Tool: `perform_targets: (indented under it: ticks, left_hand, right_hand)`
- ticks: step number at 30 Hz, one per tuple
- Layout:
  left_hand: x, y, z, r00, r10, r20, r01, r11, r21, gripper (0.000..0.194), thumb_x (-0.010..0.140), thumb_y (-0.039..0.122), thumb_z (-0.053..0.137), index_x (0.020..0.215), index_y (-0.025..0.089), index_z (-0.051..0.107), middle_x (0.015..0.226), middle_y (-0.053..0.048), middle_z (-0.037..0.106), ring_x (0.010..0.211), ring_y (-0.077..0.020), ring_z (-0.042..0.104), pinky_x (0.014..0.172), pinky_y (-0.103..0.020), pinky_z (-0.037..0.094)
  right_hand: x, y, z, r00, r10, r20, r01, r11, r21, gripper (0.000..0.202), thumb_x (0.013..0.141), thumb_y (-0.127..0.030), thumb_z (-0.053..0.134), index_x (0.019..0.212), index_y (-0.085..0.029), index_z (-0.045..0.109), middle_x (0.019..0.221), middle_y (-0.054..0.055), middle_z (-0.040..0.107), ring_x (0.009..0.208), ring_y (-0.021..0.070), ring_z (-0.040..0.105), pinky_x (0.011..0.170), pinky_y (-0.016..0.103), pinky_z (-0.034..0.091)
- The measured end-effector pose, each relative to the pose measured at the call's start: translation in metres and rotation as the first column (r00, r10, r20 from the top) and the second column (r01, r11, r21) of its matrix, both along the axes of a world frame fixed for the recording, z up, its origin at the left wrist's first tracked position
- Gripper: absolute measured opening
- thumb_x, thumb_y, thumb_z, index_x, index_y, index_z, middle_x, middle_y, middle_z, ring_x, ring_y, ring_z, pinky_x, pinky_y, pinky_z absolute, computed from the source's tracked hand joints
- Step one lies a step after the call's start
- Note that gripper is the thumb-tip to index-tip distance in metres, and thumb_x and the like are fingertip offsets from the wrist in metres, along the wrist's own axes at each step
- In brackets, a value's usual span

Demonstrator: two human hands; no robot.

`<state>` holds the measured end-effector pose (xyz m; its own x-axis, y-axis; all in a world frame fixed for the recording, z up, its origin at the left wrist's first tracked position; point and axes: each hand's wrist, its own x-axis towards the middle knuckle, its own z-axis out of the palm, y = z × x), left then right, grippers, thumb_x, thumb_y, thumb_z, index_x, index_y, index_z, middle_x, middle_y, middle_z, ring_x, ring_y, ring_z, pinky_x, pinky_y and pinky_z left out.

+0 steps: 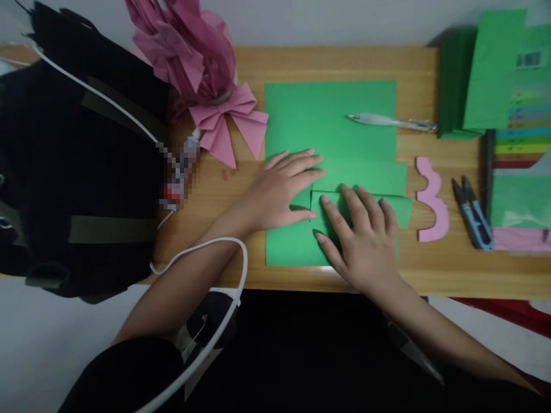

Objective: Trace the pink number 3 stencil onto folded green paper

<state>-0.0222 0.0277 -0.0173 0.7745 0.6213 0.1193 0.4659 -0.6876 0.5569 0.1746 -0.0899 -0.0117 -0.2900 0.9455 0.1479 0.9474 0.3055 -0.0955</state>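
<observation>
A large green paper sheet [327,115] lies on the wooden table, with a smaller folded green paper strip [361,178] on top of it. My left hand [284,192] rests flat on the left part of the green paper, fingers stretched out. Flat on the folded layer, my right hand [365,241] presses with its fingers spread. Part of the fold is hidden under the fingers. A pen [387,120] lies across the upper right edge of the large sheet. Just right of the papers sits a wavy pink paper cutout [434,201].
Blue-handled thread snips [473,215] lie at the right. Behind them stand a dark green block [458,86] and packs of coloured paper [523,189]. A black bag [107,172], a glue tube [183,169] and a pink paper bow [232,117] occupy the left. A white cable [245,269] crosses my left forearm.
</observation>
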Motion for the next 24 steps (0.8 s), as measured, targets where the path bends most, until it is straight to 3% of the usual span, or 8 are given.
perform_targets:
  ticks: [6,24]
  left_hand:
    - [0.001,-0.001,0.0,1.0,0.016,0.005,-0.016,1.0,-0.011,0.064,0.079,0.042,0.076,0.134,0.018,0.054,0.151,-0.015,0.046,0.145,-0.0323,0.035,0.117,-0.055,0.027]
    - [0.003,-0.002,0.005,0.999,0.018,-0.046,-0.02,0.999,-0.044,0.057,0.082,0.037,0.073,0.133,0.017,0.056,0.153,-0.014,0.044,0.147,-0.0309,0.03,0.12,-0.055,0.021]
  right_hand:
    - [-0.016,0.008,0.007,0.996,-0.043,0.084,0.042,0.999,0.009,0.057,0.095,-0.053,0.046,0.142,-0.022,0.052,0.145,0.019,0.051,0.13,0.0368,0.047,0.107,0.058,0.033]
    - [-0.014,0.023,0.01,0.993,0.101,0.067,-0.098,0.994,-0.042,0.062,0.096,-0.055,0.04,0.14,-0.013,0.052,0.147,0.02,0.049,0.132,0.0363,0.044,0.108,0.056,0.032]
